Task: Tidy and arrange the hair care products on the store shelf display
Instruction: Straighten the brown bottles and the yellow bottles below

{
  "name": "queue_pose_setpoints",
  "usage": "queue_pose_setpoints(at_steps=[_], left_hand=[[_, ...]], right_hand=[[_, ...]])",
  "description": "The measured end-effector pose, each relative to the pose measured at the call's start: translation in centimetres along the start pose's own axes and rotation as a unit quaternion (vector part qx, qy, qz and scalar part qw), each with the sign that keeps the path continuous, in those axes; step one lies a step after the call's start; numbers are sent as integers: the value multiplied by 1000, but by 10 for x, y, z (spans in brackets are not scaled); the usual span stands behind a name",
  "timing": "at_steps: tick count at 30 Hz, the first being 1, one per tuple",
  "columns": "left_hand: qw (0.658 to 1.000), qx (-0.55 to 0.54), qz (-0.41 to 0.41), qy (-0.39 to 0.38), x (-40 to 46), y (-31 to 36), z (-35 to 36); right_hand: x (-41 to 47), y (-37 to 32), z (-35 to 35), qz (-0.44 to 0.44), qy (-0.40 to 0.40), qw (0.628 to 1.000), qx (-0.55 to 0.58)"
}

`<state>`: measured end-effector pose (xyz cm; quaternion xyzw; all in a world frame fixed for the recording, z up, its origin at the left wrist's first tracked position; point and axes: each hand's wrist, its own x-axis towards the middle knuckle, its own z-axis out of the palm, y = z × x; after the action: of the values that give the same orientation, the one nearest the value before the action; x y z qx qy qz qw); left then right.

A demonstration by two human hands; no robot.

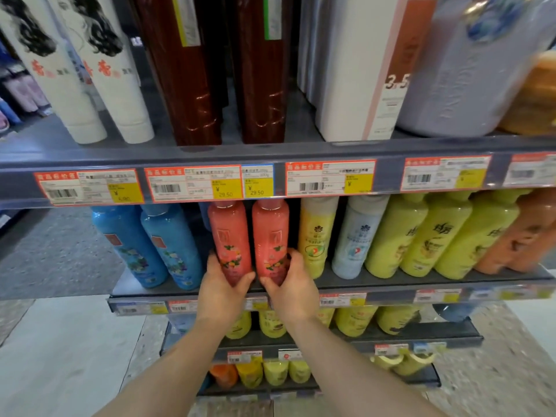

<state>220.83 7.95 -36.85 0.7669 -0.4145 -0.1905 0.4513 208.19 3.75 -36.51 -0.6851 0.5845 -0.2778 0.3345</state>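
head view: two pink bottles are being handled at once on the middle shelf (391,281), directly under the price tag strip (210,185). the left hand (222,284) is wrapped around the lower part of the left pink bottle (230,236), thumb across the front, and the right hand (290,281) is wrapped likewise around the right pink bottle (270,236); each grip is closed on its own bottle near the base. the two bottles stand upright, side by side and almost touching, between the blue bottles (150,245) on the left and a yellow bottle (316,236) on the right. the step in hand is judged to be the squaring-up of this pink pair at the shelf front. the next move is likely to call for both bottles to be set with labels facing forward and level with the neighbouring rows, without the yellow bottle being knocked. the bottle caps are hidden behind the price tag strip, the fingers behind the bottles cannot be seen, the label print is too blurred to be read, and the items on the top shelf are cut off at the frame edge.
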Motion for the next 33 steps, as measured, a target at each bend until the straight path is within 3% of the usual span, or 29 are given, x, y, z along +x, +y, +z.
queue_pose_setpoints(at_steps=[3, 9, 12, 15, 18, 23, 33], left_hand=[[999, -30, 9, 32, -15, 4, 3], [995, 9, -3, 98, -52, 46, 28], [999, -5, -2, 35, -64, 77, 51], [998, -23, -41, -40, -59, 92, 78], [993, 1, -98, -67, -44, 94, 101], [989, -18, -142, -36, -22, 87, 122], [992, -16, -121, -27, -19, 83, 125]], right_hand=[[-12, 11, -16, 0, -4, 1000, 15], [-23, 43, -72, 43, 32, 998, 43], [-18, 52, -103, 44, 52, 997, 40], [-8, 58, -125, 29, 76, 996, 26], [6, 64, -130, 36, 54, 998, 3], [22, 67, -113, 77, 28, 996, -30], [27, 65, -108, 89, 60, 993, -50]])
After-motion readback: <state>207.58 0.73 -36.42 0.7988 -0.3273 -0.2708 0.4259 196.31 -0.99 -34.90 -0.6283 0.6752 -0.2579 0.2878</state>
